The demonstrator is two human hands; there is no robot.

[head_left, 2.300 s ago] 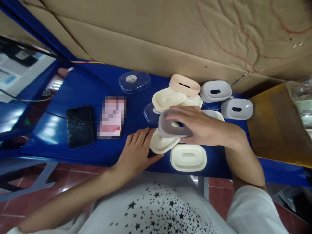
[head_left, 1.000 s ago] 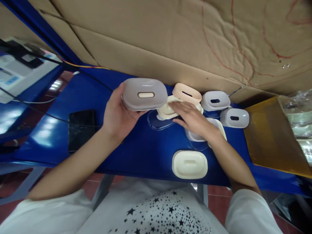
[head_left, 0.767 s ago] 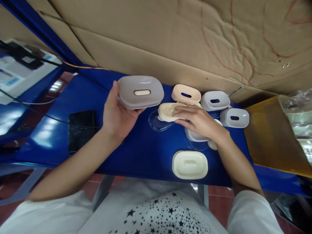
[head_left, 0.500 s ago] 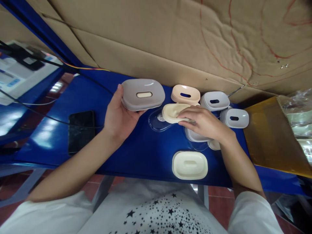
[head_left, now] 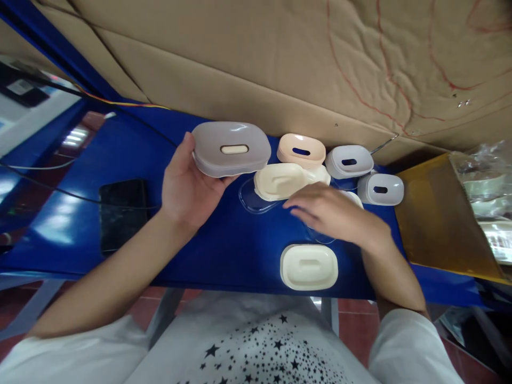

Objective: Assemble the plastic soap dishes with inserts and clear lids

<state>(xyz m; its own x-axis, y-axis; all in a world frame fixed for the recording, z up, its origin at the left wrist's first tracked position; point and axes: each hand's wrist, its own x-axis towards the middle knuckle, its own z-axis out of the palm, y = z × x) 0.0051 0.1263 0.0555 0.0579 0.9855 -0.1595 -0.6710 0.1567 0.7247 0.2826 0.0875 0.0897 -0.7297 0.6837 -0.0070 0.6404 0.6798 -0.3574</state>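
Raised over the blue table, a grey oval dish (head_left: 250, 157) with a cream-filled slot rests in my left hand (head_left: 190, 189), thumb at its left edge and fingers underneath. My right hand (head_left: 326, 210) hovers palm down with its thumb and fingers slightly apart, nothing visible between them. Just beyond its fingertips lies a cream oval tray (head_left: 280, 182), partly over a clear oval cover (head_left: 250, 198). A second cream tray (head_left: 309, 268) sits near the table's front edge. Pale pieces beneath my right hand are partly hidden.
Behind stand a peach slotted dish (head_left: 302, 152) and two light grey ones (head_left: 349, 161) (head_left: 381, 189). An open cardboard box (head_left: 436, 213) with wrapped dishes is at the right. A black phone (head_left: 123, 216) lies left on the blue table (head_left: 224, 245), crossed by a cable.
My right hand has let go of the cream tray and drawn slightly toward me. That tray now lies flatter. The grey dish in my left hand appears slightly higher and closer.
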